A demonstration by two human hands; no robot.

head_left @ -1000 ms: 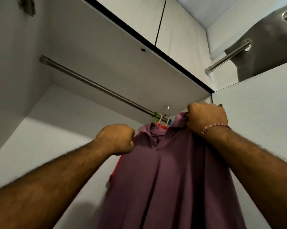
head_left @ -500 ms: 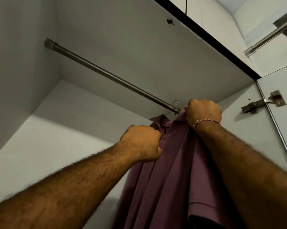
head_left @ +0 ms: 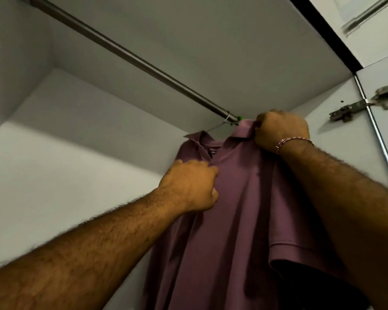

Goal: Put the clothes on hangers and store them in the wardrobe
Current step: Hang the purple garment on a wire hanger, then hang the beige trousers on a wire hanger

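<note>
He's got the purple polo shirt (head_left: 233,198) up at the far end of the wardrobe rail (head_left: 130,59), tucked into the corner just short of the side panel where the door hinge (head_left: 363,106) sits. A thin wire hanger hook (head_left: 225,118) loops over the rail right beside his upper fist, and a bit of green (head_left: 239,118) shows at the same spot, likely part of another hanger, though it's too small to be sure.

That shirt looks light and limp, a soft knit that drapes and folds wherever it isn't supported. It won't slip out of a fist, but it would slide off a thin hanger if tugged sideways, so I'd say the sensible places to hold it are exactly where he has it: at the collar and shoulder seam near the hook, and lower down on the placket. The hem and sleeve (head_left: 300,249) would just stretch.

His right hand (head_left: 280,130) is raised highest, arm reaching steeply up, knuckles toward me, fingers clenched around the collar edge and shoulder fabric just below the rail. A red and white thread bracelet (head_left: 293,140) circles that wrist. His left hand (head_left: 188,186) sits below and left of that grip, arm stretched up from the lower left, fingers curled in against the chest of the shirt beneath the open collar. It seems to be pinching the cloth near the placket, though the fingertips are hidden behind the knuckles.

The rest of the shirt hangs straight down from the two grips, between his forearms.
</note>
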